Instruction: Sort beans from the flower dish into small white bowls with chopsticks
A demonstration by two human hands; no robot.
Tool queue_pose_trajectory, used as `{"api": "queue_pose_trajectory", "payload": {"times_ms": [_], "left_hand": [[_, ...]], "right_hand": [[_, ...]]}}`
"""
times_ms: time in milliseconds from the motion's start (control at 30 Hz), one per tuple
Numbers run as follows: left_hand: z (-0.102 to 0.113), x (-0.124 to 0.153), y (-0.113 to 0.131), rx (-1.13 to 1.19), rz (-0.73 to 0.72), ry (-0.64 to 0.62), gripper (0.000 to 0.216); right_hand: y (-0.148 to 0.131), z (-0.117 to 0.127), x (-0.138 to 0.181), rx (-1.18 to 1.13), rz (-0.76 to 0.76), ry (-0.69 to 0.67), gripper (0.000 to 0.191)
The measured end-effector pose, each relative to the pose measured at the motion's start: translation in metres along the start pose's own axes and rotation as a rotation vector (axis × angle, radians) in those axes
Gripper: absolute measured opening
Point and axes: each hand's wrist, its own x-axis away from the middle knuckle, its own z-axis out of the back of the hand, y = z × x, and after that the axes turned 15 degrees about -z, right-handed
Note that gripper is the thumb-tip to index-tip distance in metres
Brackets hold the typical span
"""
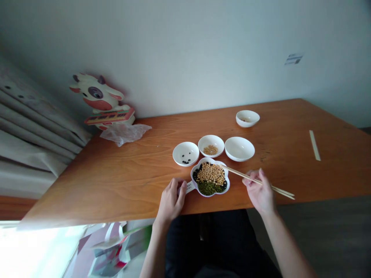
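A white flower-shaped dish [196,186] near the table's front edge holds mixed yellow, green and black beans. My left hand [171,200] grips the dish's handle at its left side. My right hand [260,191] holds a pair of wooden chopsticks [278,189], whose tips reach over the yellow beans in the dish. Behind the dish stand three small white bowls: the left bowl [186,153] with a few black beans, the middle bowl [211,145] with yellow beans, and the right bowl [239,148], which looks bare inside.
A fourth small white bowl [247,118] stands farther back. A chopstick paper sleeve [314,145] lies at the right. A cow figure [100,101] and crumpled clear plastic [124,133] sit at the back left. The wooden table [116,173] meets the wall; curtains hang on the left.
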Motion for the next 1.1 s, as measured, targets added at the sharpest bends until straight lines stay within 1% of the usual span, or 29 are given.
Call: {"api": "queue_pose_trajectory", "payload": {"times_ms": [133,300,533,733,967,1100], "left_hand": [[-0.001,-0.003,0.003,-0.059,-0.041,0.0,0.025],[-0.002,-0.001,0.004,-0.095,-0.087,-0.028,0.024],[-0.001,0.001,0.002,-0.1,-0.052,-0.014,0.024],[-0.001,0.004,0.001,-0.08,-0.012,0.014,0.022],[0.001,0.006,0.005,-0.069,-0.026,-0.045,0.025],[0.003,0.005,0.007,-0.068,-0.032,-0.054,0.026]], "right_hand": [[0.005,0.003,-0.007,-0.033,0.0,-0.009,0.035],[0.01,0.001,-0.009,-0.014,-0.006,-0.024,0.038],[0.011,0.003,-0.009,0.024,-0.026,-0.062,0.037],[0.012,0.007,-0.01,0.07,-0.063,-0.093,0.033],[0.007,0.001,-0.005,0.055,-0.034,-0.072,0.022],[0.001,-0.005,-0.002,0.044,-0.031,-0.032,0.033]]}}
